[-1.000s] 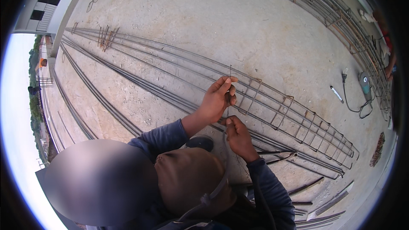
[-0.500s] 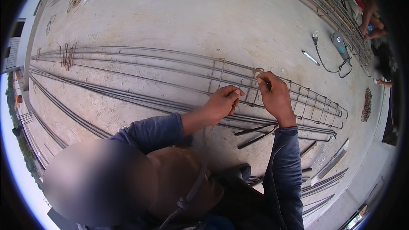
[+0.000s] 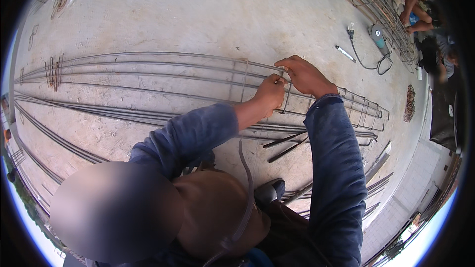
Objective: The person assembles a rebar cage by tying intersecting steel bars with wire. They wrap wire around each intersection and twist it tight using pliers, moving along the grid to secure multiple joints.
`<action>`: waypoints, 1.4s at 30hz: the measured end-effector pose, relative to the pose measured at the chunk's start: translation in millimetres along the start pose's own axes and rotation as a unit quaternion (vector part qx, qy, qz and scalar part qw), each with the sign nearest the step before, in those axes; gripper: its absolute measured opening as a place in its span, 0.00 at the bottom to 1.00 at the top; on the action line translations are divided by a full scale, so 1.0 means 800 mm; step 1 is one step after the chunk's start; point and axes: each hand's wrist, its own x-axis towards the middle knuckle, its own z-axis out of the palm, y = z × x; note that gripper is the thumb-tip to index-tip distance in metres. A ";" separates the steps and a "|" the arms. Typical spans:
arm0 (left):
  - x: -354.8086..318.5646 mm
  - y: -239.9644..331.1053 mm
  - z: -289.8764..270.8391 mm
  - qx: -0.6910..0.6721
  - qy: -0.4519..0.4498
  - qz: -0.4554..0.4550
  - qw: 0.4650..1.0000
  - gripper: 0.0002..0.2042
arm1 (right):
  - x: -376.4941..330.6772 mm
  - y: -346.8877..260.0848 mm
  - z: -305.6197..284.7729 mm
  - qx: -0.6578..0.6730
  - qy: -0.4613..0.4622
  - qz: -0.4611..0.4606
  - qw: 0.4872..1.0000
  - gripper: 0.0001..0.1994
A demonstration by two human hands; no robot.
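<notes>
A long steel rebar cage (image 3: 363,101) lies across the floor before me, its bars running off to the left. My right hand (image 3: 309,78) reaches over its far side, fingers and thumb closed at the upper corner of a bent-wire stirrup (image 3: 286,100). Just left of that stirrup, my left hand (image 3: 271,93) is curled closed against the bars; whatever its fingers hold is hidden. Another stirrup (image 3: 244,81) stands around the bars farther left. Pincers with dark handles (image 3: 287,147) rest on the floor on the near side of the cage.
Loose rebars (image 3: 99,106) stretch along the near side. An angle grinder (image 3: 379,38) with its cord and a pale tube-shaped object (image 3: 345,54) lie beyond the cage. Another cage (image 3: 363,2) is at the far right, with a person (image 3: 418,10) beside it. Several stirrups (image 3: 53,73) stand at left.
Both hands have moved away from me, toward the cage's far side. The left hand has also come rightward, close beside the right. The whole view has shifted slightly.
</notes>
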 end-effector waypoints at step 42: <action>0.012 0.060 0.042 0.440 0.099 -0.049 0.891 0.34 | 0.042 0.058 -0.086 0.015 -0.181 0.023 0.983 0.15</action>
